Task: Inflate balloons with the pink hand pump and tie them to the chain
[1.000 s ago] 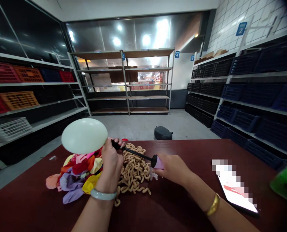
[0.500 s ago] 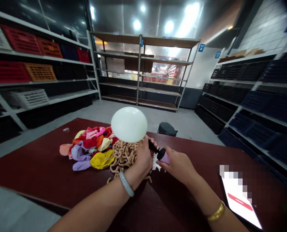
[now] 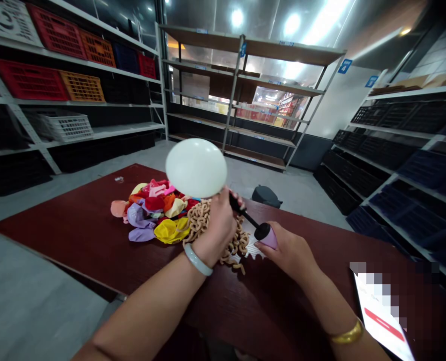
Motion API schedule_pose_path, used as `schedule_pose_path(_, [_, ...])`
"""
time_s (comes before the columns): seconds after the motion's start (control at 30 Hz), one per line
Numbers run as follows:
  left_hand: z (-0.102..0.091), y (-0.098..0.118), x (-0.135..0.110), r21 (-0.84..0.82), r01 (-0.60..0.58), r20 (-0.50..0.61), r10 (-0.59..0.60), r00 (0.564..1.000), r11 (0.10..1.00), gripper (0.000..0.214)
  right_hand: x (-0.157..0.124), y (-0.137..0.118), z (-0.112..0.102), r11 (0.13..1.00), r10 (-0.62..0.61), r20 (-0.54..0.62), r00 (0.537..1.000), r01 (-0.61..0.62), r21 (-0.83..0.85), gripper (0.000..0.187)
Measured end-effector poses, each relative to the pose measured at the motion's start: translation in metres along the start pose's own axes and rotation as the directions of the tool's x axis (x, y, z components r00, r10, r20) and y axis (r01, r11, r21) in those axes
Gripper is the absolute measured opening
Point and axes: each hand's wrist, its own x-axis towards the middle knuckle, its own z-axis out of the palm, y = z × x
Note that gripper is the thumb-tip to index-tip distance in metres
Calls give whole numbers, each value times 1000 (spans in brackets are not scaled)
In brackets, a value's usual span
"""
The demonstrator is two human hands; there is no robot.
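A pale whitish-green inflated balloon (image 3: pixel 196 168) stands above the pile, its neck at the fingers of my left hand (image 3: pixel 222 218). My left hand is closed around the balloon neck and the black end of a hand balloon pump (image 3: pixel 270 236); how the two join is hidden by the fingers. The pump's lilac part is gripped in my right hand (image 3: pixel 288 250), and a black rod shows between my hands. Under and beside my left hand lies a heap of tan curled pieces (image 3: pixel 198 218). Limp coloured balloons (image 3: pixel 172 229) lie left of it.
The dark red table (image 3: pixel 76 225) carries everything. A phone with a lit screen (image 3: pixel 383 316) lies at the right. Beyond the table are a dark bag-like object (image 3: pixel 267 195) on the floor, a metal rack (image 3: pixel 228 110), and side shelves with crates (image 3: pixel 82 85).
My right hand has drawn the lilac part away from my left hand, so more black rod shows. The view has tilted and shifted. The balloon looks slightly larger.
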Motion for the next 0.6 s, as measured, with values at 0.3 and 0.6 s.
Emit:
schedule_pose_path(0.3, [-15, 22, 29, -69, -143, -121, 134, 984, 987, 29, 4, 18, 4, 998, 2, 54, 999, 2, -61, 49])
schedule_pose_path(0.6, [1, -34, -25, -20, 111, 15, -111, 994, 994, 28, 0, 1, -1, 995, 32, 28, 999, -29, -95, 50])
